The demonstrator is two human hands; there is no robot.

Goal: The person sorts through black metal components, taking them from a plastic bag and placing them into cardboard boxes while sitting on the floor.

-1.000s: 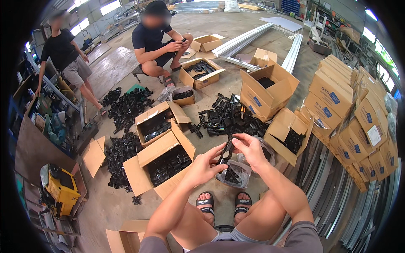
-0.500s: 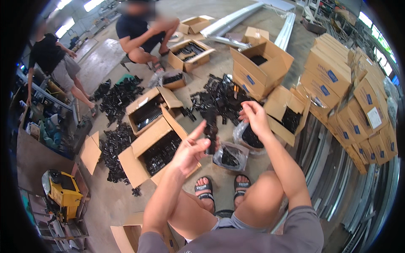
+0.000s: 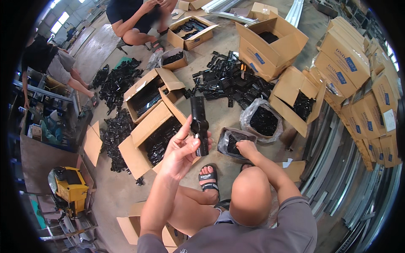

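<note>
My left hand [image 3: 180,152] is wrapped round a black tubular metal part [image 3: 198,110], held upright over the floor, with a rounded bulge midway along it. My right hand [image 3: 247,148] reaches down into a small plastic-lined box [image 3: 228,157] of small black pieces [image 3: 233,143]. Its fingers look drawn together among the pieces; whatever they pinch is too small to make out. Just beyond that box sits a clear plastic bag [image 3: 270,138] with more small black parts inside.
Black parts [image 3: 236,86] lie heaped ahead. Open cartons [image 3: 136,148] stand at the left, another carton [image 3: 291,98] at the right. Stacked boxes [image 3: 337,63] and metal profiles [image 3: 333,185] line the right side. Two people are at the far left, one seated [image 3: 135,25], one standing [image 3: 50,63].
My right hand has come down from the air into the small lined box. The tubular part stays in my left hand, slightly further left. The view has tilted lower.
</note>
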